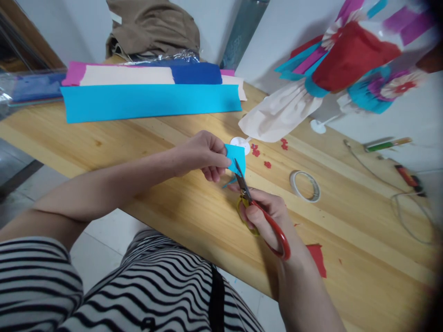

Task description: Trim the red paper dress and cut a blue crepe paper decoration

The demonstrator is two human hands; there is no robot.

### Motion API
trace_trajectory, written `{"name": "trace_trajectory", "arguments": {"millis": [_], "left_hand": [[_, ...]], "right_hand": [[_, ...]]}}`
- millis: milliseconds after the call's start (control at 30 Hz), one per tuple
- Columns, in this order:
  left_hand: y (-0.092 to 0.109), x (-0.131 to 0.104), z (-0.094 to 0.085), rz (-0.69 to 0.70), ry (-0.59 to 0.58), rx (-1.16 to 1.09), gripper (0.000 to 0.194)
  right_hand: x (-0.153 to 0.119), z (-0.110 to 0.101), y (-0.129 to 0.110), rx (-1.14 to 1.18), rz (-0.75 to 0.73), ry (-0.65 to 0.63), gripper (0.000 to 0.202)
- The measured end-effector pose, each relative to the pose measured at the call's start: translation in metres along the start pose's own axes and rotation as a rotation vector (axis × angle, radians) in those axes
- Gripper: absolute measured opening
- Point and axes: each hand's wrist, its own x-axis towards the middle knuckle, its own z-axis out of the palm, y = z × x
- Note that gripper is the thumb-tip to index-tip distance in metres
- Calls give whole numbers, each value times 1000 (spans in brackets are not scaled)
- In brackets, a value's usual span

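Note:
Between the thumb and fingers of my left hand (211, 157) is a small blue piece of paper (238, 153), pinched at its left edge. My right hand (268, 207) grips a pair of scissors (273, 226) with one red and one yellow handle, fingers through the loops. The scissor blades are parted, with the lower part of the blue piece between them. A thin blue scrap (229, 182) shows just below the piece. Behind it lies a white round disc (240, 145), partly covered by the blue piece.
Folded coloured sheets, a large blue one (152, 103) foremost, lie at the back left. A paper doll-like figure in a red top (356, 57) stands at the back right. A tape roll (305, 186), small red cutouts (255, 150), a red scrap (317, 260) and a cable (367, 163) lie rightward.

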Motion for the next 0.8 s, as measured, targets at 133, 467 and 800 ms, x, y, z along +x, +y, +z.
{"name": "trace_trajectory", "arguments": {"millis": [133,467,800], "left_hand": [[-1,1,0,6,-16,6,20],[-6,4,-4,24,-45,44,15],[-5,3,-3,8,-36,34,19]], "right_hand": [[-1,-1,3,-6,14,4,65],[-1,-3,2,5,20,-10,62],[0,0,-1,-44,29,6,75]]}}
